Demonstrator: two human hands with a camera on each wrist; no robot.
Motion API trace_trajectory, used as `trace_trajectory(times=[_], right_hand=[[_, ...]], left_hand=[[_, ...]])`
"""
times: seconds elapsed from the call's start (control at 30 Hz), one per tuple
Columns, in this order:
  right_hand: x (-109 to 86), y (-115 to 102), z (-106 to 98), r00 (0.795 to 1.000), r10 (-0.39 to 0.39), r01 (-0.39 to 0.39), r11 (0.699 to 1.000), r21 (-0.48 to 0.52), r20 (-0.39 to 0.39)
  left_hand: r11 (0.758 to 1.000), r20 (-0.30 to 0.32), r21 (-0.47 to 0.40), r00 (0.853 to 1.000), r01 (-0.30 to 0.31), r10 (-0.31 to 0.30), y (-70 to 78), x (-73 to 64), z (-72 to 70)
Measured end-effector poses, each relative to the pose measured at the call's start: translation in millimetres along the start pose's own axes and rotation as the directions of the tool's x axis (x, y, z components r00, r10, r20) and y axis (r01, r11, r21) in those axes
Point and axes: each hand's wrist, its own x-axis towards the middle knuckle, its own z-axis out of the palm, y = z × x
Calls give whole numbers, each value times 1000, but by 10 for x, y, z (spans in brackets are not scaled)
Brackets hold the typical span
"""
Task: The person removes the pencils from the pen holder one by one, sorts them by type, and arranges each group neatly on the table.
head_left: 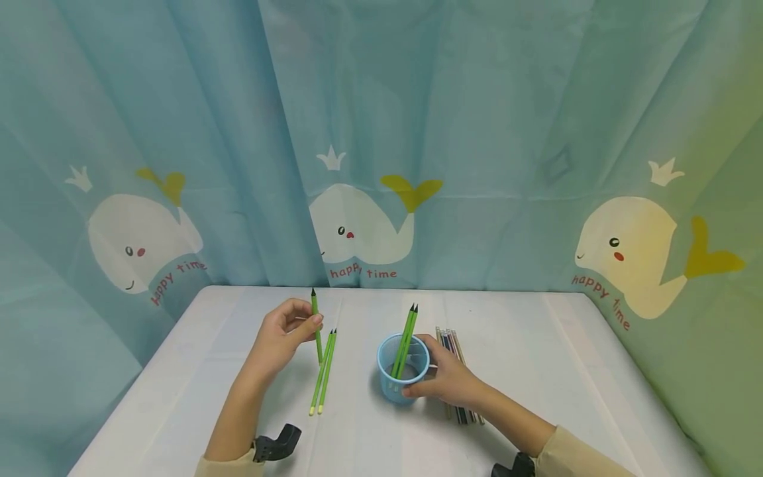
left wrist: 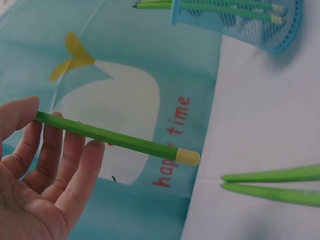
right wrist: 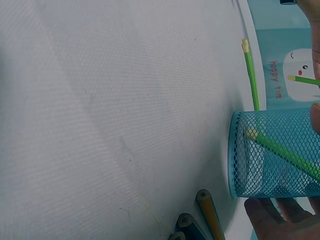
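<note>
My left hand (head_left: 282,336) pinches a green pencil (left wrist: 120,139) between thumb and fingers, roughly upright with its dark tip up and its pale yellow end down. On the table just beside that hand lie two more green pencils (head_left: 326,379), nearly side by side. A light blue mesh pencil cup (head_left: 391,389) stands near the middle, and my right hand (head_left: 451,376) grips it from its right side. Two green pencils (head_left: 405,344) lean inside the cup, dark tips up. In the right wrist view, part of the right hand is hidden behind the cup.
Behind the right forearm and hand lies a group of several dark and tan pencils (head_left: 462,415), partly covered. A white cloth covers the table (head_left: 536,371). At its far edge hangs a blue-green curtain (head_left: 495,132) printed with whales.
</note>
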Motion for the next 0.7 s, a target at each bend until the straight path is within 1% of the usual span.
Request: trace_trajectory(times=[0.13, 0.2, 0.4, 0.7], right_hand=[[0, -6, 4, 1000, 9, -9, 1000, 11, 7], [1, -6, 6, 1000, -1, 1, 1000, 7, 10], [2, -8, 3, 1000, -2, 2, 1000, 21, 14], [-11, -35, 12, 1000, -2, 1, 999, 35, 17]], left_hand=[[1000, -10, 7, 1000, 25, -25, -46, -8, -38], [999, -15, 9, 999, 33, -33, -74, -8, -55], [998, -4, 14, 998, 59, -59, -147, -16, -100], [992, 1, 43, 993, 120, -120, -240, -22, -144]])
